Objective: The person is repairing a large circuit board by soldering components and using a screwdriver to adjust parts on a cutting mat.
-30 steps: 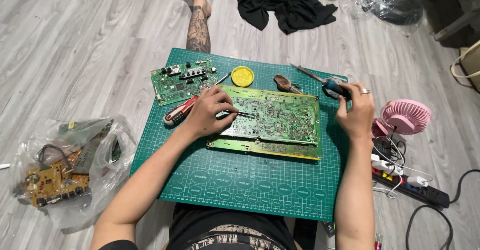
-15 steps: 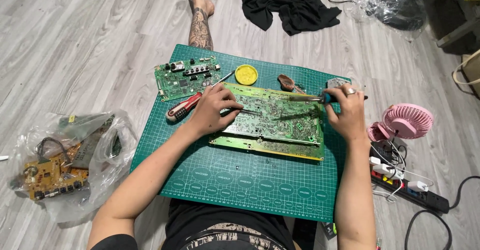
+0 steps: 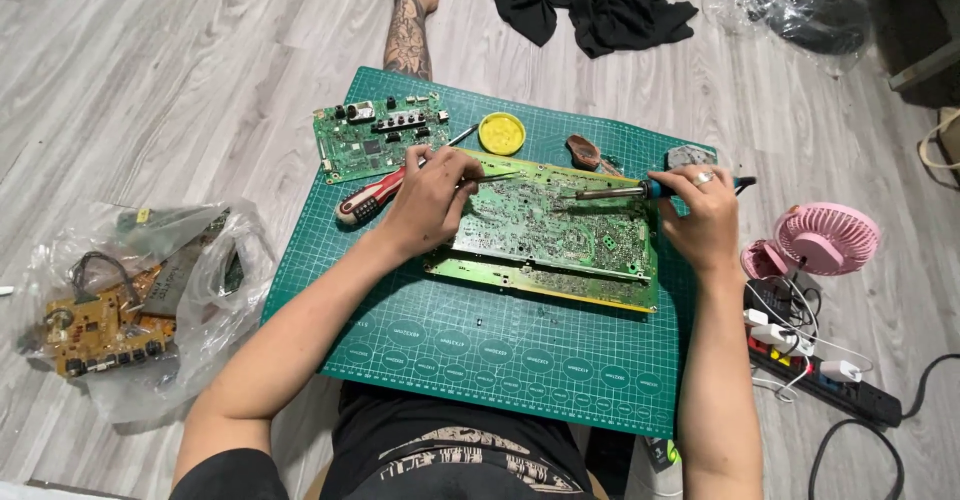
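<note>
The right hand [image 3: 703, 222] is now bringing the soldering iron [image 3: 610, 193] onto the circuit board [image 3: 545, 230]; the left hand [image 3: 432, 200] is gripping what looks like tweezers. The hot tip could slip off and scorch the mat [image 3: 480, 350].

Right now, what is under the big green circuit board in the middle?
The board lies on the green cutting mat, which shows all around it. A narrow second board edge sticks out along its near side. Anything else beneath is covered.

- grey wood-plank floor [image 3: 150, 70] carries everything
- green cutting mat [image 3: 500, 360] flat on it
- black cloth [image 3: 590, 5], plastic bag of boards [image 3: 130, 300], pink fan [image 3: 825, 240], power strip [image 3: 830, 380] also on floor
</note>
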